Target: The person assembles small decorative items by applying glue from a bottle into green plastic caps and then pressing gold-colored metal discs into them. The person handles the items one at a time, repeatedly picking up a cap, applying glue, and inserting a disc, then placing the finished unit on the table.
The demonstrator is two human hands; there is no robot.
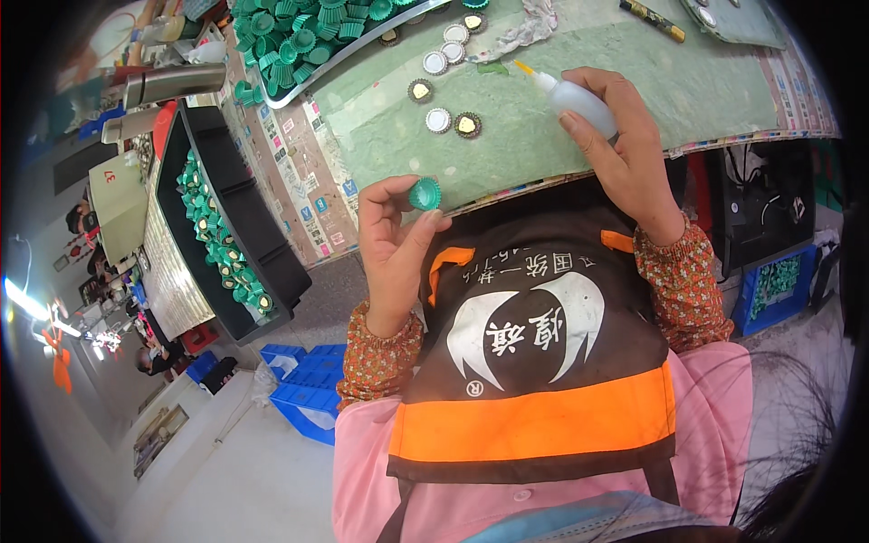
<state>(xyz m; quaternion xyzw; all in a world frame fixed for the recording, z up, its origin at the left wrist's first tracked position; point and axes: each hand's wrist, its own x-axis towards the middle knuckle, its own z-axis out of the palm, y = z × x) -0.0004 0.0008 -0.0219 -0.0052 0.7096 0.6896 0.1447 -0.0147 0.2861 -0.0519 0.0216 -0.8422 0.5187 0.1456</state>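
Between the thumb and fingers of my left hand is a small green fluted cup, held above the near edge of the table with its hollow side showing. My right hand is wrapped round a white squeeze bottle whose yellow nozzle tip points up and to the left. On the green table covering between the hands lie several round crimped caps, some with a pale cream patch inside like this one, others showing a whitish face like this cap.
A tray heaped with green cups stands at the back left. Left of the table, a black bin holds more green pieces. Crumpled tissue and a dark marker pen lie farther back. Blue crates sit on the floor.
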